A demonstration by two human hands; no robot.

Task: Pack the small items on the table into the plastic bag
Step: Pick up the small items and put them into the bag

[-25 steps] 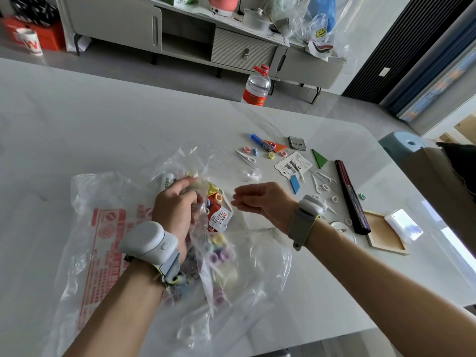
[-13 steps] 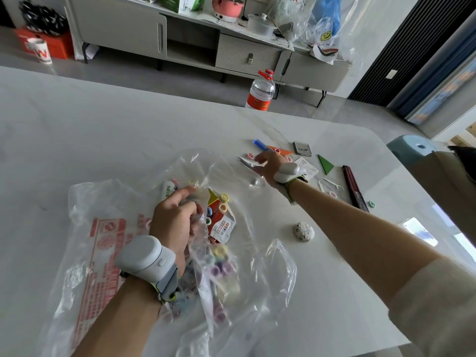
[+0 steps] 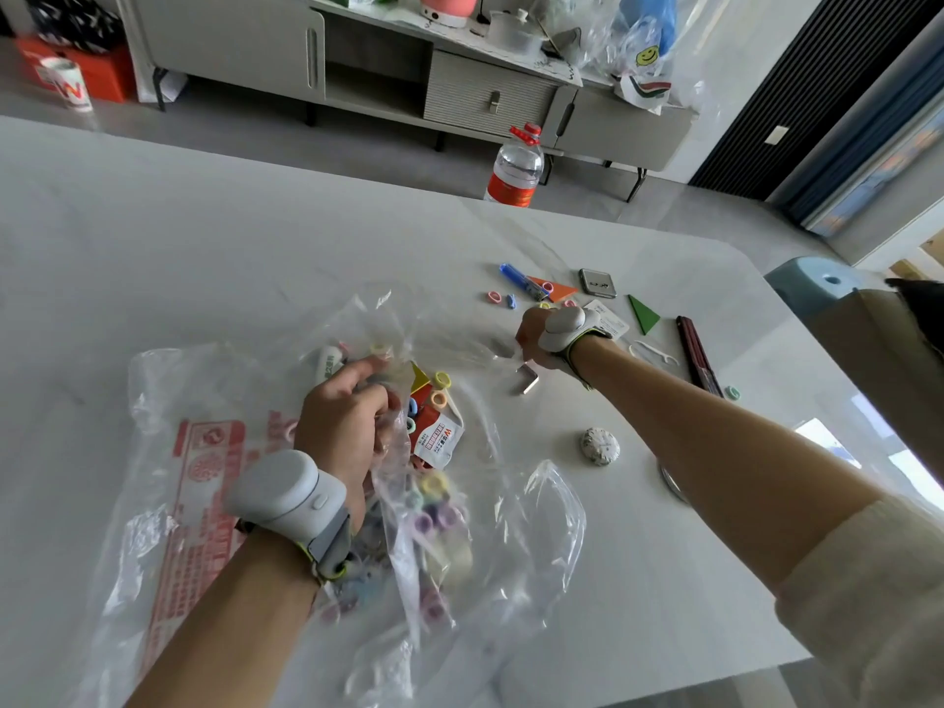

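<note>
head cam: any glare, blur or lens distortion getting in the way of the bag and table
Head view: wide-angle bending curves the far edge of the table and tilts the cabinet; window glare sits on the table's right side; highlights on the plastic bag smear its contents; the right hand looks slightly soft, fingers hidden.
</note>
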